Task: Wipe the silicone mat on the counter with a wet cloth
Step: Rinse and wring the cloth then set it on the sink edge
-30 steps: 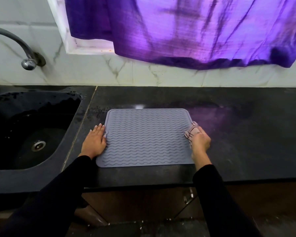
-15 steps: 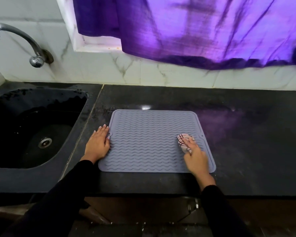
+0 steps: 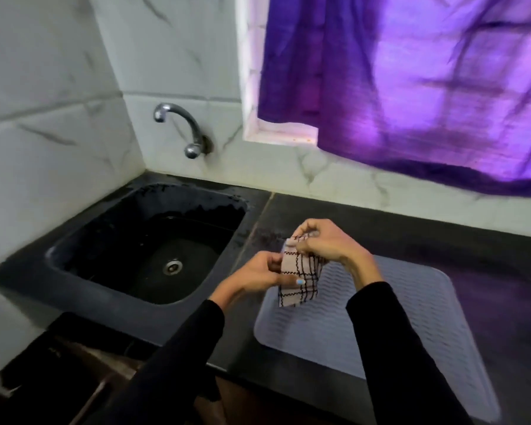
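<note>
Head view — left hand [image 3: 258, 273], right hand [image 3: 325, 240] both pinching cloth [image 3: 301, 279] above mat [image 3: 411, 317].

- The left hand [image 3: 258, 273] was raised, fingers pinching the cloth [image 3: 299, 279] at its left edge.
- The right hand [image 3: 325, 240] gripped its top corner, wrist bent, both forearms in black sleeves.
</note>
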Motion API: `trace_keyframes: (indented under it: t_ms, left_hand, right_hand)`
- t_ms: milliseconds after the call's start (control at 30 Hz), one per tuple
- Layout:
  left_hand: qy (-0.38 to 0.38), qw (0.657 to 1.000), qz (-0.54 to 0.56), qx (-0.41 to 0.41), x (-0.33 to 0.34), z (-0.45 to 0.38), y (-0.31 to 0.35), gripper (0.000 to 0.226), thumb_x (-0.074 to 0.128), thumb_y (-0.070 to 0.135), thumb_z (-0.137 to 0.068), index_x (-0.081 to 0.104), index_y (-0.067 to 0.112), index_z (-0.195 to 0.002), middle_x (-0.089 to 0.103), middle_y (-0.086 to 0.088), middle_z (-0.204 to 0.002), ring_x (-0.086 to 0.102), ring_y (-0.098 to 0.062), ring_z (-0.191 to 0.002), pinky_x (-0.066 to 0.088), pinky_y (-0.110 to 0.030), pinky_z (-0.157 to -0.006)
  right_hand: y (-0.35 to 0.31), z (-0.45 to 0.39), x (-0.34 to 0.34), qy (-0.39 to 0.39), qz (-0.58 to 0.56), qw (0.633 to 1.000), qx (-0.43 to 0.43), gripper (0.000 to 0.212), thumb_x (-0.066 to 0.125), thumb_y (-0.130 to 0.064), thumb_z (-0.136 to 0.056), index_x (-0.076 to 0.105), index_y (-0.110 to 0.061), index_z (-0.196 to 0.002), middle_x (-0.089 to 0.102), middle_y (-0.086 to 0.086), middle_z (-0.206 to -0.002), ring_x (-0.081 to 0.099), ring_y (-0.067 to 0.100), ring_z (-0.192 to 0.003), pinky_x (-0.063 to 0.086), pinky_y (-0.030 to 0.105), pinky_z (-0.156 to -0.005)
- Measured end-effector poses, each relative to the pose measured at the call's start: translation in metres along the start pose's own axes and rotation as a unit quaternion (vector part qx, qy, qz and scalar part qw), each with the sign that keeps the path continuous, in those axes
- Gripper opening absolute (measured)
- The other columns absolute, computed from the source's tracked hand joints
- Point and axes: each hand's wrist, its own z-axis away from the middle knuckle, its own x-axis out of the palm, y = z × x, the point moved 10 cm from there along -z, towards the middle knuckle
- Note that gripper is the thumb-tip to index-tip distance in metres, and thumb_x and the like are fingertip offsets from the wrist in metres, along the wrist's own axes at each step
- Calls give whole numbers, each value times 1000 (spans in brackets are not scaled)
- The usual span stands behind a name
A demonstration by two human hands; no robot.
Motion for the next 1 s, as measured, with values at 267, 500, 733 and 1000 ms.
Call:
trace_keyframes:
  t_ms: [267, 500, 733, 1000]
  left_hand:
    - [292, 941, 168, 41, -173, 50, -58, 45, 66, -8, -76, 54, 13, -115, 69, -4, -100, 66, -17, -91, 56, -29, -76]
    - [399, 884, 238, -47, -326, 60, -131, 44, 66, 0, -78, 54, 24, -113, 68, -5, -103, 67, -22, -92, 55, -33, -64]
    - [393, 869, 287, -93, -477, 3, -172, 21, 53, 7, -89, 58, 11, -109, 69, -13, -102, 66, -26, -93, 57, -42, -72]
    - [440, 875, 198, -30, -614, -109, -191, 52, 66, -18, -69, 44, 10, -106, 62, -9, -99, 60, -12, -80, 50, -13, -57]
  right_hand:
    - [-52, -86, 149, -78, -171, 981, 48, 31, 74, -31, -78, 63, -13, -100, 70, 5, -91, 66, 16, -78, 55, 31, -68]
    - [-95, -187, 289, -234, -206, 945, 101, 30, 57, -24, -93, 52, -29, -122, 67, 3, -109, 64, 18, -98, 56, 34, -76]
    - [-143, -326, 340, -101, -262, 955, 96, 25, 62, -13, -89, 54, -22, -110, 68, 11, -101, 66, 21, -85, 56, 33, -64]
    - [-176, -485, 338, 102, -238, 963, 69, 18, 68, -4, -81, 58, -18, -78, 69, 8, -92, 64, 15, -79, 54, 31, -80]
